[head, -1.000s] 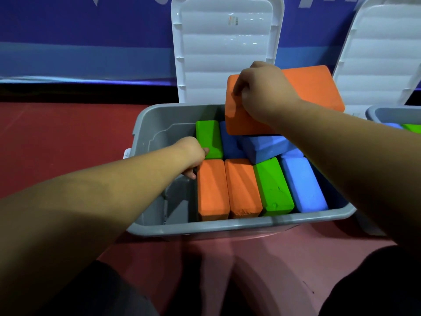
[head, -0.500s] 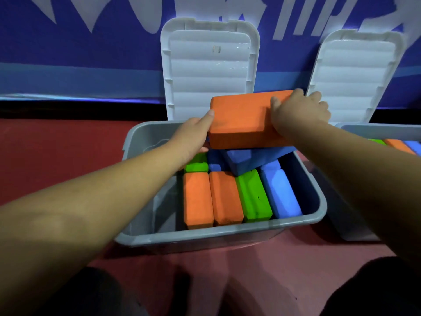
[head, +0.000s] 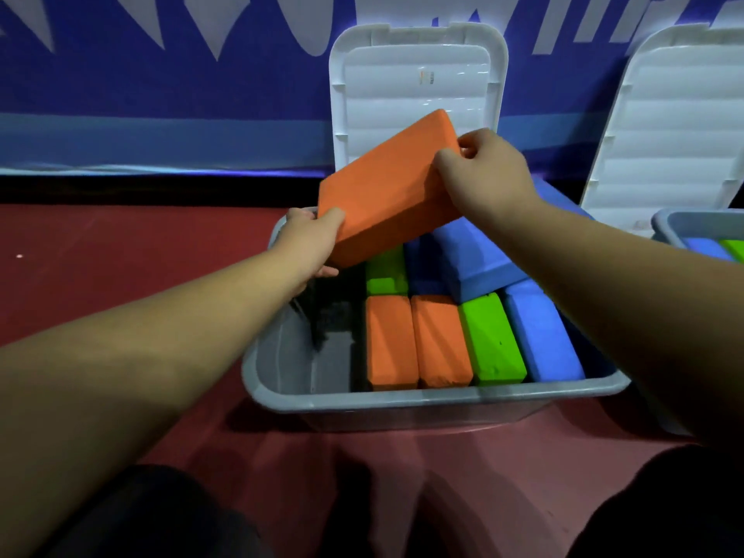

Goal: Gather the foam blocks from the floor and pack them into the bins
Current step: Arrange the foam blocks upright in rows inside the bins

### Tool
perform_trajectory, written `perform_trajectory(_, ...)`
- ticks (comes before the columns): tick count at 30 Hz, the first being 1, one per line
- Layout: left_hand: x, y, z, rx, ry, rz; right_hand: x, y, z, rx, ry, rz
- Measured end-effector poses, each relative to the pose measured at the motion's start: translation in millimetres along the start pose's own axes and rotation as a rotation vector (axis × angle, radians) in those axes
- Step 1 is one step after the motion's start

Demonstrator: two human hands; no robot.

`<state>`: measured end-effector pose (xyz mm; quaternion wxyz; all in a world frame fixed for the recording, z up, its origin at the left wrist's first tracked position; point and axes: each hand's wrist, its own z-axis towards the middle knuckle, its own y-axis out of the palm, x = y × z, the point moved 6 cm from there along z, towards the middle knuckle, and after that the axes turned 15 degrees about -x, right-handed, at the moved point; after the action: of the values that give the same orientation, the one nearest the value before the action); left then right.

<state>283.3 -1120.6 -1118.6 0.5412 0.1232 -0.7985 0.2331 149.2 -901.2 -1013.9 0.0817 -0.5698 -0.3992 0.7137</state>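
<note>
Orange foam block (head: 390,187) hangs tilted over the grey bin (head: 402,400), left hand (head: 310,243) gripping its low corner and right hand (head: 487,171) pinching its high end, so turn it on its edge and slide it gently into the gap (head: 334,356) at the left.

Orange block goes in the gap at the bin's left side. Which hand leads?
Left, likely. The left hand grips the low corner of the orange block, right above the gap; the right hand holds the raised end.
</note>
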Motion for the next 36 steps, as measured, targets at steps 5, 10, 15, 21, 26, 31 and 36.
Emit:
perform_trajectory(5,-25.6,-7.5,-3.2,-0.085,-0.113,0.129,-14.4,42.6,-2.3,-0.103,-0.075,-0.032)
perform_trajectory(10,-50.2,8.9,-6.1,-0.273,-0.259,-0.03,-19.0,82.6,-6.1,-0.233,-0.17,-0.09)
perform_trajectory(15,-30.7,6.6,-7.5,-0.346,-0.161,-0.397,-25.9,103.7,-5.7,-0.3,-0.252,0.01)
perform_trajectory(21,-24.8,10.0,-3.2,-0.322,-0.07,-0.402,-16.6,129.0,-3.5,-0.452,-0.201,-0.014)
perform_trajectory(26,-44.4,9.8,20.9,-0.253,-0.083,-0.316,8.4,146.0,-9.7,-0.637,-0.133,-0.176)
perform_trajectory(31,-65.7,12.3,43.2,-0.193,-0.121,-0.209,18.5,163.3,-5.8,-0.688,-0.127,-0.396)
perform_trajectory(36,-89.9,10.5,65.4,-0.227,-0.223,0.165,24.5,185.3,-10.8,-0.83,-0.117,-0.923)
